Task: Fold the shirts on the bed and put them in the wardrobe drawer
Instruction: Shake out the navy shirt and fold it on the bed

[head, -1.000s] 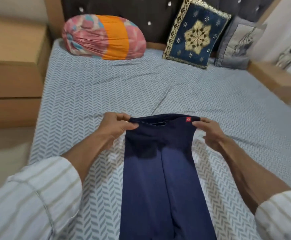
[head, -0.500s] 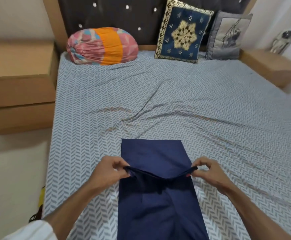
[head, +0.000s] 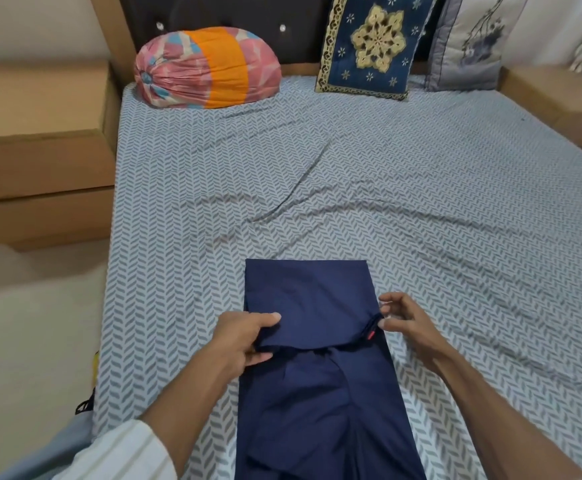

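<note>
A navy blue shirt (head: 312, 299) lies as a long narrow strip on the bed (head: 421, 202), running from mid-bed toward me. Its far part is folded back over the strip, and a small red tag shows at the fold's right edge. My left hand (head: 244, 337) grips the left end of that folded edge, thumb on top and fingers underneath. My right hand (head: 404, 318) is at the right end beside the red tag, fingers spread and loosely curled, fingertips touching the cloth edge.
A pink and orange bolster (head: 208, 67), a blue and gold cushion (head: 372, 43) and a grey cushion (head: 473, 43) line the dark headboard. Wooden side units stand at the left (head: 40, 133) and the right (head: 556, 98) of the bed.
The held edge came down from chest height onto the strip, making a fold. My right hand has loosened its pinch at the tag end; the left still grips.
</note>
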Motion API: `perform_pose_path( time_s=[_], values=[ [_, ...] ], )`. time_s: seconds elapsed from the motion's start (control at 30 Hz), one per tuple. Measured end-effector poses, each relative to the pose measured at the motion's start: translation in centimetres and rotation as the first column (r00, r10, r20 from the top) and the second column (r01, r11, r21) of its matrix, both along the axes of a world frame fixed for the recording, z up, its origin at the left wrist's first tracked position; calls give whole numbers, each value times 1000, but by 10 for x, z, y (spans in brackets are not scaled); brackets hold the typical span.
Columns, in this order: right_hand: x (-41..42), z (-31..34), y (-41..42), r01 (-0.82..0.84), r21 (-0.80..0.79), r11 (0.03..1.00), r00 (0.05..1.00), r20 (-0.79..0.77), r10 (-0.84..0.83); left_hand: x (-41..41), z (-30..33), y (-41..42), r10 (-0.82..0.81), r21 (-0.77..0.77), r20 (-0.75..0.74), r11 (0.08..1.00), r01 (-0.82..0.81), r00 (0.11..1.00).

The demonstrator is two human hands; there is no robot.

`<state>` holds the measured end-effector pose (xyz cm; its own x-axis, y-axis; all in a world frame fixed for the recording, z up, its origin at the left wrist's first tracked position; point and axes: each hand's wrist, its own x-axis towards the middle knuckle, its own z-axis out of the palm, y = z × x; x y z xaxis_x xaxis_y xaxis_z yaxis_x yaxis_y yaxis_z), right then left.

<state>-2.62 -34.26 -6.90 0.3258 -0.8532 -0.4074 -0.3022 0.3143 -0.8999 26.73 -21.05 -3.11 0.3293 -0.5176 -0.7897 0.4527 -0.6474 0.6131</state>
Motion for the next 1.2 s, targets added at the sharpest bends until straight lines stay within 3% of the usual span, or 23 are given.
perform_pose_path(
  time_s=[0.07, 0.13, 0.2, 0.27, 0.33, 0.4, 0.47, 0.6, 0.7, 0.8, 0.87, 0.93, 1.0, 1.2],
  values=[
    [0, 1, 1, -5, -2, 1000, 1000, -5, 5, -8, 3, -1, 3, -4, 254, 1000, -2, 967],
    [0, 1, 1, -6, -6, 1000, 1000, -8, 6, -14, 8, -1, -7, -47, 478, 998, 34, 878],
    [0, 0, 2, -4, -9, 1000, 1000, -8, 4, -17, 12, -2, -8, -112, 553, 990, 84, 833],
    [0, 0, 2, -7, -14, 1000, 1000, -6, 6, -17, 15, -6, 36, -193, 390, 980, 43, 920],
    [0, 1, 3, -11, -16, 1000, 1000, -6, 11, -18, 20, -10, 144, -252, 103, 961, -114, 984],
    [0, 2, 3, -8, -15, 1000, 1000, 3, 8, -18, 22, -12, 257, -218, -192, 930, -297, 947],
    [0, 3, 4, 0, -17, 1000, 1000, 11, 0, -20, 22, -9, 289, -163, -361, 917, -365, 887],
    [0, 1, 3, -3, -12, 1000, 1000, 22, 3, -24, 17, 4, 307, -77, -461, 921, -382, 832],
    [2, 4, 3, 17, 2, 1000, 999, 37, -17, -25, 12, 7, 178, -48, -273, 979, -198, 945],
    [10, 11, -3, 53, 27, 998, 998, 33, -54, -20, 9, 12, -54, 28, 118, 998, 51, 992],
    [15, 11, -14, 48, 14, 999, 999, -22, -47, -9, 9, 15, -178, 108, 407, 983, 146, 896],
    [23, 13, -29, 23, -18, 1000, 996, -89, -25, 4, 4, 13, -262, 185, 622, 965, 186, 738],
    [35, 12, -45, 19, -25, 1000, 988, -152, -22, 18, -3, 5, -236, 166, 687, 972, 168, 687],
    [64, 10, -77, 56, 29, 998, 981, -186, -49, 55, -15, -50, -154, 68, 653, 987, 145, 742]
  ],
)
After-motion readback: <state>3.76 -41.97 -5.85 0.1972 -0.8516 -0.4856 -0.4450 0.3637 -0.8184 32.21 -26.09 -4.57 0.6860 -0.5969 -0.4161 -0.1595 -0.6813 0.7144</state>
